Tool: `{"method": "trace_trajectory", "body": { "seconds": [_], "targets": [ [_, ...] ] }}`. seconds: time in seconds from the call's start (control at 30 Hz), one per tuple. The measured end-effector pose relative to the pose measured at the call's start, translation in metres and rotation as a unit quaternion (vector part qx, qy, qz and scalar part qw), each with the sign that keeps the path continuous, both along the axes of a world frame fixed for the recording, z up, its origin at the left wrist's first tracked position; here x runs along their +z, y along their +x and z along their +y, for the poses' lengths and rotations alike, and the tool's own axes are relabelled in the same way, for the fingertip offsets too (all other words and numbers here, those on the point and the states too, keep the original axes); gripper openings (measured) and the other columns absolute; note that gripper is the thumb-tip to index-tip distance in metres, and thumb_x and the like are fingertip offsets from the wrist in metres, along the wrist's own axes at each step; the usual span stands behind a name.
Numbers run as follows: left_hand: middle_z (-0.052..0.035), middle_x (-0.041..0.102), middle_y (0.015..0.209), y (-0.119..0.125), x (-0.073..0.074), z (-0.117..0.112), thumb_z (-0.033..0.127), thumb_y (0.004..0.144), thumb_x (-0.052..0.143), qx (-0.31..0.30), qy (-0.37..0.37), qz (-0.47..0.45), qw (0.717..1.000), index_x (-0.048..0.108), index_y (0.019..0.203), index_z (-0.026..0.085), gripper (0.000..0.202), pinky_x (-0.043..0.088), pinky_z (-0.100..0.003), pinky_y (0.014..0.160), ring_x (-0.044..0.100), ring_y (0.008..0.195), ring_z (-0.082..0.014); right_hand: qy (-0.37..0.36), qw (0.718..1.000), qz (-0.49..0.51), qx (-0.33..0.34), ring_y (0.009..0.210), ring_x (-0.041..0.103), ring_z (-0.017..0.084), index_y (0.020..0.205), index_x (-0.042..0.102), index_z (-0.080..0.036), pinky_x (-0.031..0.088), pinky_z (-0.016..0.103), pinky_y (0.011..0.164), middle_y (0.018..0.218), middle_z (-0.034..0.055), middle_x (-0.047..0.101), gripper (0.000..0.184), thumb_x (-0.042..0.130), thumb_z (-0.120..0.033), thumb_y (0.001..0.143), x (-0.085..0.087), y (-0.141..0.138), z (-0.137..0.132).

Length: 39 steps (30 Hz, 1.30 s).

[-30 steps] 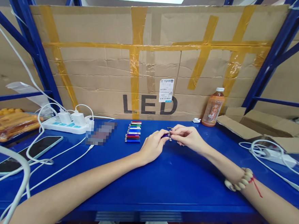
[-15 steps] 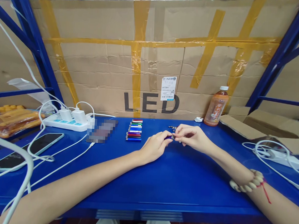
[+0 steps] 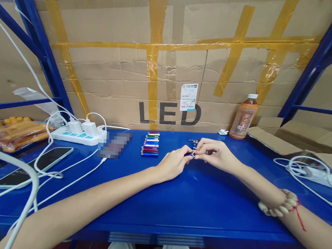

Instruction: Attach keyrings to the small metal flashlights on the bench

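Observation:
My left hand [image 3: 172,164] and my right hand [image 3: 215,154] meet over the middle of the blue table [image 3: 177,208]. The left fingers pinch a small blue tube [image 3: 188,155]. The right fingertips pinch a small metal piece [image 3: 194,154] at the tube's end. Just behind the right hand lie several small metal parts [image 3: 193,141]. A neat row of coloured tubes [image 3: 150,144] lies to the left of my hands. A bead bracelet with a red thread sits on my right wrist.
A white power strip [image 3: 77,133] with chargers and white cables [image 3: 51,173] lies at the left, beside a phone [image 3: 33,166]. An orange drink bottle [image 3: 243,117] stands at the back right against a taped cardboard wall. An open cardboard box [image 3: 296,137] and another cable [image 3: 307,170] are at the right.
Both hands have stayed together on the small blue tube; the view has shifted slightly left and up. The right fingers have turned a little at the tube's end.

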<state>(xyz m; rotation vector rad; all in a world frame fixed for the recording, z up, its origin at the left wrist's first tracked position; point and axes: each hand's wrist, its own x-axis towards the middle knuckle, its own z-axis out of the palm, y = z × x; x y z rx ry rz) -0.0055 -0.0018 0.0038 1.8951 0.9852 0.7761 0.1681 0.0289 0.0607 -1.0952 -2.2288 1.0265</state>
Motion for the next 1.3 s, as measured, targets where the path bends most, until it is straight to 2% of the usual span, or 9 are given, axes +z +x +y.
{"method": "trace_trajectory", "body": {
  "seconds": [0.53,0.87,0.97,1.1,1.3],
  "targets": [
    [-0.0019,0.061,0.09,0.001,0.002,-0.001,0.027,0.087,0.039,0.038,0.013,-0.004,0.999,0.047,0.093,0.02,0.012,0.043,-0.026,0.07,0.058,0.083,-0.016,0.037,0.999,-0.02,-0.021,0.054,0.043,0.01,0.053,0.057,-0.015,0.032,0.024,0.048,0.059,0.0032,0.05,0.035,0.062,-0.045,0.07,-0.004,-0.001,-0.002],
    [-0.0026,0.061,0.095,0.003,-0.001,-0.001,0.024,0.086,0.041,0.069,0.041,-0.01,0.997,0.045,0.084,0.02,0.007,0.044,-0.029,0.078,0.056,0.092,-0.0167,0.013,0.999,-0.002,-0.049,0.054,0.045,0.011,0.053,0.057,-0.015,0.035,0.024,0.049,0.059,0.0035,0.052,0.035,0.063,-0.047,0.068,-0.01,-0.002,-0.002],
    [-0.0026,0.061,0.095,0.003,0.0,-0.001,0.026,0.087,0.04,0.077,0.024,-0.036,0.996,0.046,0.09,0.02,0.009,0.044,-0.028,0.078,0.057,0.093,-0.0163,-0.016,0.998,0.009,-0.064,0.051,0.044,0.009,0.058,0.061,-0.014,0.036,0.023,0.045,0.064,0.0039,0.053,0.033,0.064,-0.045,0.068,-0.011,-0.003,0.0],
    [-0.0024,0.061,0.094,0.003,0.002,0.0,0.026,0.087,0.04,0.085,-0.003,-0.052,0.995,0.043,0.107,0.021,0.021,0.045,-0.027,0.078,0.057,0.092,-0.0159,-0.054,0.996,0.025,-0.065,0.046,0.045,0.007,0.066,0.064,-0.013,0.038,0.022,0.042,0.069,0.004,0.054,0.031,0.064,-0.044,0.068,-0.009,-0.003,0.001],
    [-0.0004,0.061,0.09,0.002,0.003,0.001,0.026,0.088,0.038,0.072,0.004,-0.049,0.996,0.041,0.118,0.025,0.031,0.044,-0.027,0.079,0.058,0.086,-0.0141,-0.099,0.99,0.05,-0.083,0.044,0.046,0.005,0.069,0.06,-0.013,0.037,0.02,0.039,0.074,0.0035,0.054,0.032,0.061,-0.044,0.071,-0.009,-0.005,0.002]
  ]
}}
